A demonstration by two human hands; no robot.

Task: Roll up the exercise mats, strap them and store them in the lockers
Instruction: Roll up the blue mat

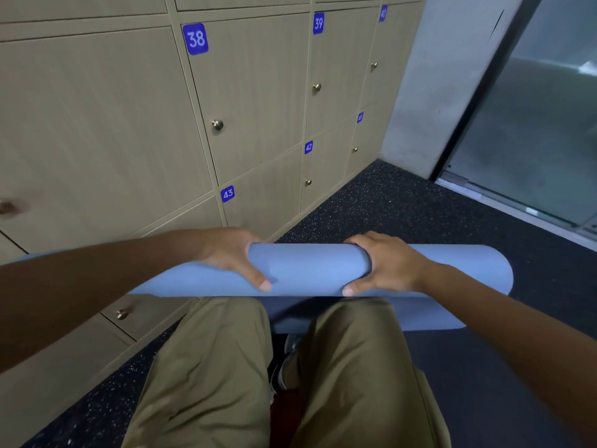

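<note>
The left hand [231, 257] is curled over the rolled blue exercise mat [307, 270], with its thumb laid along the near face of the roll and its fingers wrapped over the far side, out of sight. The right hand [386, 263] is clamped on the same roll just beside it, thumb on the near face, fingers over the top. A short bare stretch of the roll is left between the two thumbs.

The mat is held level, crosswise in front of the person, above the knees. It is formed as a smooth, matte, foam-like cylinder. Its right end extends well past the right hand; its left end is hidden behind the left forearm. A flat, unrolled part of the mat [429, 315] is seen just below the roll, nearer the person than the thumbs, lying on the floor. Whether a strap is fitted cannot be told.

Below the hands, olive-khaki trousers [210, 367] with creased fabric are seen, and a shoe [290, 347] is partly visible between the legs.

Beyond the fingers, a bank of beige wood-grain lockers [97, 124] is closed, each door fitted with a small round metal knob [217, 125]. Blue square labels with white numerals read 38 [195, 38], 39 [318, 23], 40, 41, 42 [308, 147] and 43 [227, 193].

The floor [403, 205] is dark speckled rubber. To the right of the right hand's fingers, farther off, a frosted glass door [533, 140] in a dark frame adjoins a pale wall [436, 92].
</note>
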